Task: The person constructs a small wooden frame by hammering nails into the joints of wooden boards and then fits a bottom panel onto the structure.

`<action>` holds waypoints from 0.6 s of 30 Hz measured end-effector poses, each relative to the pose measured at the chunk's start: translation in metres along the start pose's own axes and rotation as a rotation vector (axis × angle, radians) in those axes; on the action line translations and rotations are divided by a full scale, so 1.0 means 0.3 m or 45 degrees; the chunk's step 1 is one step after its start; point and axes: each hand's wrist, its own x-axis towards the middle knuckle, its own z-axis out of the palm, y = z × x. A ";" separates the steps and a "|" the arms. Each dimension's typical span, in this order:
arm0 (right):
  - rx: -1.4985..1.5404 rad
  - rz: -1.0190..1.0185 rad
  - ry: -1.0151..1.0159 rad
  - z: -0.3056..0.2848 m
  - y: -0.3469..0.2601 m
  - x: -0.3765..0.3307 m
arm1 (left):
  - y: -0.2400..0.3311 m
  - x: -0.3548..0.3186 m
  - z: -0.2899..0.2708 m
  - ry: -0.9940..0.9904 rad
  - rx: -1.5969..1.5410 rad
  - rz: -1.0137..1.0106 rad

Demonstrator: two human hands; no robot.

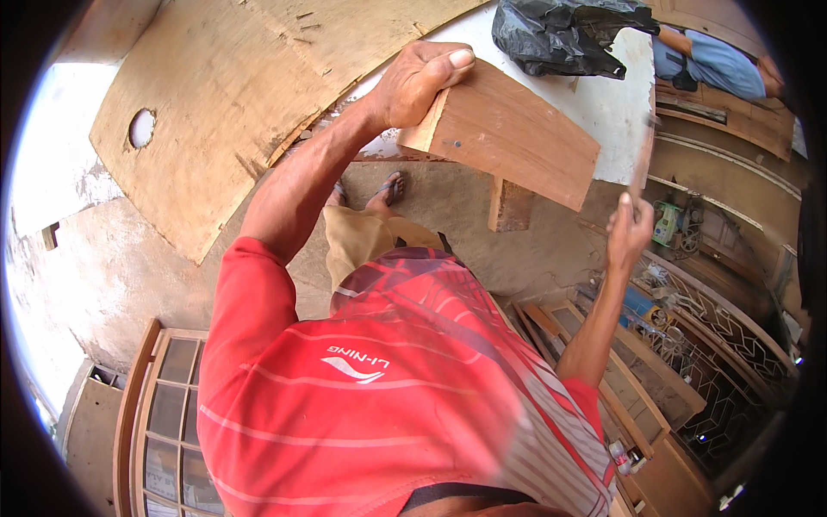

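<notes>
My left hand point(424, 84) is closed over the upper left edge of a reddish-brown wooden box-like piece point(517, 133), its thumb lying along the top. The piece rests tilted at the near edge of a white-topped table point(616, 108). Small dark marks, perhaps nail heads, show on its face near the left end. To the right, my right hand point(629, 228) is wrapped round the wooden handle of a hammer point(640, 164). The hammer points up and away from me, its dark head blurred beside the table's right edge. Below the piece, a short wooden block point(510, 205) sticks out.
A large plywood sheet point(207, 95) with a round hole covers the left. A black plastic bag point(568, 39) lies on the table. Another person in blue shorts point(719, 65) is at the far right. Framed glass panes point(172, 414) stand lower left; planks point(629, 370) and tools clutter the right.
</notes>
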 end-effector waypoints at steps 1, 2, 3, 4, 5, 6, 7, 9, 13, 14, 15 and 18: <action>0.008 -0.101 0.041 -0.017 -0.073 -0.071 | 0.002 -0.001 0.003 0.005 -0.001 -0.009; 0.025 -0.201 0.084 -0.015 -0.159 -0.132 | 0.000 0.001 0.006 0.006 0.006 -0.015; 0.200 -0.246 -0.038 -0.006 -0.253 -0.179 | -0.002 0.002 0.007 0.004 0.016 -0.022; 0.372 -0.291 -0.154 0.007 -0.346 -0.223 | -0.010 0.002 0.006 0.019 0.037 -0.018; 0.483 -0.326 -0.239 0.033 -0.416 -0.260 | -0.022 0.003 0.003 0.026 0.055 -0.008; 0.595 -0.364 -0.330 0.067 -0.481 -0.291 | -0.031 0.003 -0.001 0.038 0.076 0.000; 0.587 -0.366 -0.370 0.105 -0.568 -0.323 | -0.039 0.009 -0.003 0.043 0.077 0.050; 0.513 -0.394 -0.420 0.202 -0.681 -0.360 | -0.033 0.013 -0.004 0.027 0.053 0.029; 0.416 -0.652 -0.437 0.362 -0.744 -0.361 | -0.063 0.009 0.002 0.022 0.085 0.106; 0.381 -0.632 -0.416 0.375 -0.745 -0.362 | -0.057 0.012 0.002 0.011 0.089 0.109; 0.346 -0.611 -0.401 0.389 -0.745 -0.364 | -0.019 0.003 0.006 -0.013 0.072 0.065; 0.179 -0.677 -0.382 0.387 -0.765 -0.374 | -0.031 0.001 0.016 0.002 0.008 0.032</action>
